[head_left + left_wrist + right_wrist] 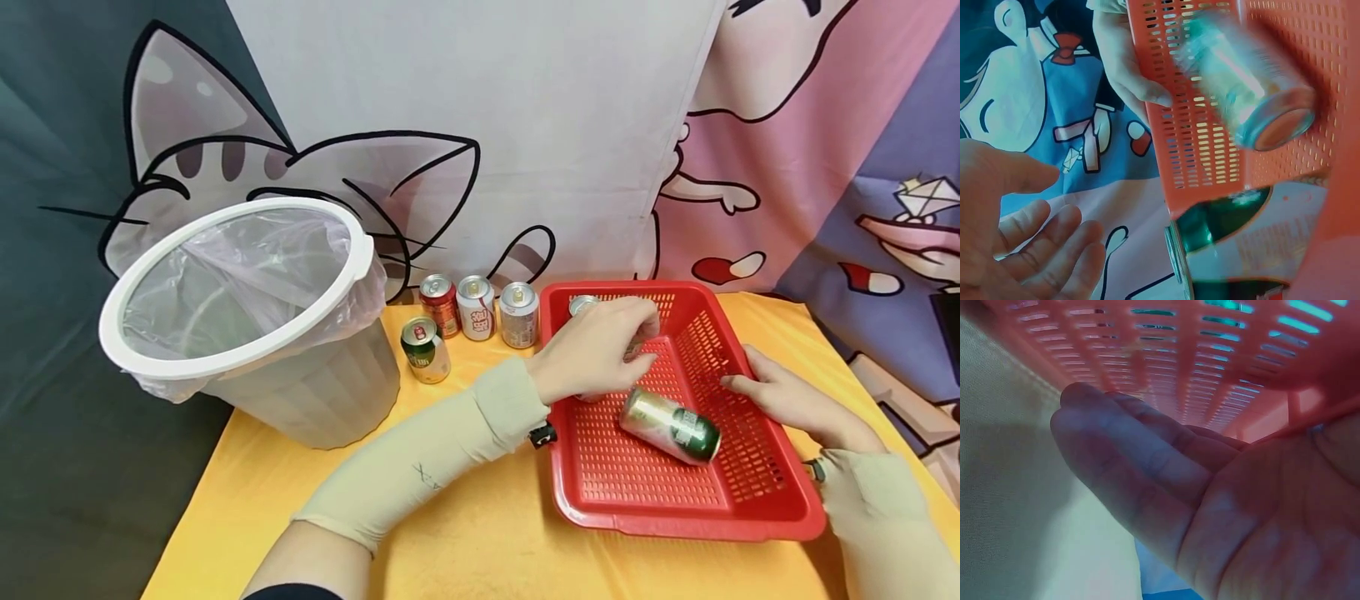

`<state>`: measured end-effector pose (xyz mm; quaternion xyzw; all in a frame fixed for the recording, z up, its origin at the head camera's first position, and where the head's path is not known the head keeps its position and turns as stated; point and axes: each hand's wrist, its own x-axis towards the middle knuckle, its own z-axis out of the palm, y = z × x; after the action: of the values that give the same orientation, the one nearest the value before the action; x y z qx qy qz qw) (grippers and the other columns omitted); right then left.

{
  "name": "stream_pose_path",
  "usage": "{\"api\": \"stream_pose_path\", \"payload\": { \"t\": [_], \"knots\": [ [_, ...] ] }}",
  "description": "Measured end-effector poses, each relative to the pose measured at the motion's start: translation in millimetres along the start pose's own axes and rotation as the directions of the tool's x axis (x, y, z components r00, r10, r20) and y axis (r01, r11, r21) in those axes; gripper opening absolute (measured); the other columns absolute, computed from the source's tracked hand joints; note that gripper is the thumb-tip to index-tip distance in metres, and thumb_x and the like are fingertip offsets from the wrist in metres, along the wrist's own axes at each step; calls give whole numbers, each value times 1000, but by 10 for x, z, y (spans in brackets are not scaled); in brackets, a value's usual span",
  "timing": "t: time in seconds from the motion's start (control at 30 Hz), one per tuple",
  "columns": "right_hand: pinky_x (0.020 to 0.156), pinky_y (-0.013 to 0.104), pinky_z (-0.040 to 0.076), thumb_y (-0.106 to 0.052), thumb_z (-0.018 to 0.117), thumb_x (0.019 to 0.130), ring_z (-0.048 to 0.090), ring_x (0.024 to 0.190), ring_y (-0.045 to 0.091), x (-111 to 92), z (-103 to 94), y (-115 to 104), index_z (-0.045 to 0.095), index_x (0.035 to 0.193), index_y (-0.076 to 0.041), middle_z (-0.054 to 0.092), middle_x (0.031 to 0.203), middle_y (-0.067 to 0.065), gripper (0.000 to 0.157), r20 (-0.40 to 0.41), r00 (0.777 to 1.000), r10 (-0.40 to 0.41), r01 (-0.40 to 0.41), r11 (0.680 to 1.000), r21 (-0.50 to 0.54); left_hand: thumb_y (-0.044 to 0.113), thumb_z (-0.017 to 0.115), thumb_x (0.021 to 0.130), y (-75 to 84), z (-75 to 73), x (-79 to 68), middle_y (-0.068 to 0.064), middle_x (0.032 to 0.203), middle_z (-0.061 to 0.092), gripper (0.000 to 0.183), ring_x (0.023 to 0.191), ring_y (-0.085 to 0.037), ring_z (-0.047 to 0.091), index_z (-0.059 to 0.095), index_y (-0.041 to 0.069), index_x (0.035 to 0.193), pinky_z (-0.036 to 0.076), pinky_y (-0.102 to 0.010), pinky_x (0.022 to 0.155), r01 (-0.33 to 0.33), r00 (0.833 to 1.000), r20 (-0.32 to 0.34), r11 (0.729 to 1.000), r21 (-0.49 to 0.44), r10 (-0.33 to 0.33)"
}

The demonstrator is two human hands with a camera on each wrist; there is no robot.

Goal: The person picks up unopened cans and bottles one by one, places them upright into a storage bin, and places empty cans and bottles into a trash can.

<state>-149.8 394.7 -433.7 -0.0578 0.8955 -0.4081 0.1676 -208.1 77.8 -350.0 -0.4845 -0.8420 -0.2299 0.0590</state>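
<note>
My left hand (592, 346) is over the left part of a red perforated basket (622, 518), holding nothing, its fingers relaxed. Beneath it, a gold-and-green can (670, 425) lies on its side on the basket floor; that can (1254, 81) looks blurred in the left wrist view. A silver can top (583, 305) shows at the back left of the basket, partly hidden by the left hand. In the left wrist view a green-and-white can (1247, 240) fills the lower right. My right hand (802, 400) grips the basket's right rim, thumb over the edge and fingers along the outer wall.
Left of the basket stand a red can (440, 305), a white can (477, 308), a silver can (519, 315) and a green-gold can (425, 350). A grey bin (330, 392) lined with clear plastic is at the left of the yellow-covered table (450, 517). Behind hangs a printed cloth (487, 92).
</note>
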Motion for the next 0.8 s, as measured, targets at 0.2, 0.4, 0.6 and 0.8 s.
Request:
{"api": "stream_pose_path", "payload": {
  "t": [0.2, 0.4, 0.6, 0.8],
  "knots": [
    [70, 35, 64, -17, 47, 109, 74, 81, 19, -20, -7, -2, 19, 153, 7, 58, 123, 29, 58, 13, 1000, 7, -8, 997, 75, 29, 73, 92, 33, -7, -8, 6, 99, 62, 23, 86, -4, 53, 59, 19, 107, 45, -16, 77, 0, 999, 45, 1000, 31, -1],
    [69, 37, 64, -16, 46, 108, 75, 79, 19, -31, -9, -8, 18, 153, 8, 59, 121, 31, 58, 11, 1000, -5, 4, 996, 94, 36, 71, 94, 210, 15, 25, 10, 115, 62, 31, 100, -2, 59, 61, 21, 119, 51, -16, 87, -21, 975, 221, 995, 100, -1],
    [68, 39, 64, -15, 45, 109, 76, 79, 20, -30, -1, -17, 18, 153, 8, 61, 119, 31, 57, 13, 1000, -6, 5, 993, 115, 42, 74, 93, 435, 82, 56, 13, 121, 60, 42, 104, 0, 58, 59, 27, 128, 51, -17, 87, -75, 915, 403, 983, 168, 1],
    [68, 38, 64, -14, 44, 109, 76, 80, 19, -13, 4, -17, 18, 154, 8, 62, 120, 30, 57, 16, 1000, -7, 5, 993, 115, 50, 73, 92, 597, 203, 77, 16, 138, 58, 66, 126, 0, 55, 47, 31, 150, 47, -21, 107, -130, 814, 579, 962, 240, -35]
  ]
}}
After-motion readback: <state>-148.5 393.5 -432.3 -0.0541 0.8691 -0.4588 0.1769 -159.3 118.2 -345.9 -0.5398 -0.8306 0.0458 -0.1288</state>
